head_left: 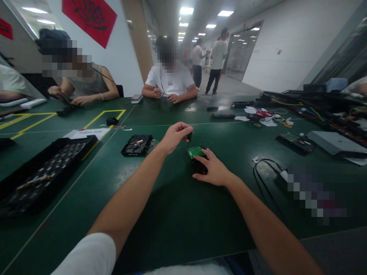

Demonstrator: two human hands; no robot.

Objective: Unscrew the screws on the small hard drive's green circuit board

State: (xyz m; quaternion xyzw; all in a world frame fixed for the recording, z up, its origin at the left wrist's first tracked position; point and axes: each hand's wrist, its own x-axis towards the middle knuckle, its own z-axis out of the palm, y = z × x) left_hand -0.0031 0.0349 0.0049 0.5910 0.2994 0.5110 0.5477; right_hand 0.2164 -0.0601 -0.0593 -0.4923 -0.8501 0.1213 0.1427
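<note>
In front of me a hard drive [196, 152] lies on the green table, its green circuit board facing up at the far end. My right hand [213, 168] steadies it from the right, thumb at the near side and fingers over its top and far edge. Just above and beyond the drive, my left hand [176, 136] pinches a small dark flat piece [189, 136] whose kind I cannot make out. Left of that hand rests a black drive casing [137, 145] with a small light-coloured part on it. A loose circuit board [153, 145] lies beside the casing.
A long black tray [86, 143] with small parts stands at left. At right are a drive [295, 143], a grey box [336, 142], a black cable [255, 173] and a blurred-out object. Cables and tools lie at the back right. Two people sit working across the table.
</note>
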